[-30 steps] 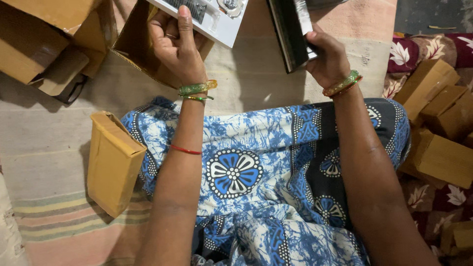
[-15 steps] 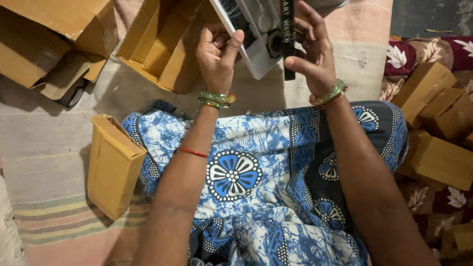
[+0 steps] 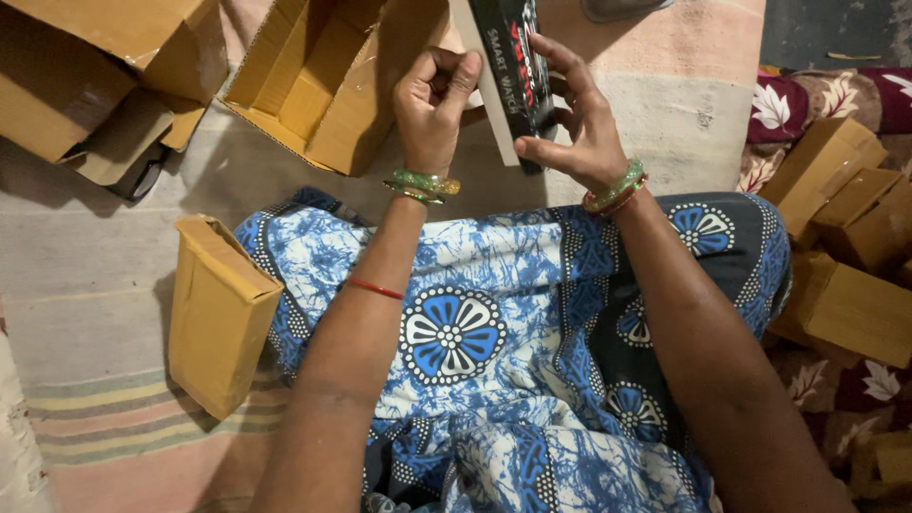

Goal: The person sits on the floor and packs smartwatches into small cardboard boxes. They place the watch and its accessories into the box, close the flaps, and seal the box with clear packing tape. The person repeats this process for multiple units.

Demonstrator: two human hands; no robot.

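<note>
Both my hands hold a slim black and white product box upright above my lap. My left hand grips its left white side with fingers curled. My right hand wraps its black printed side, thumb underneath. Green bangles circle both wrists, and a red thread sits on my left forearm. Behind the box lies an open brown carton with its flaps spread. My lap is covered in blue and white patterned cloth.
A small closed brown carton stands on the striped mat by my left knee. More cardboard boxes lie at the upper left. Several small brown boxes are piled on a floral cloth at the right.
My hands have come together and turned the product box from flat to upright, its narrow black side now facing me. The view has shifted slightly downward.
</note>
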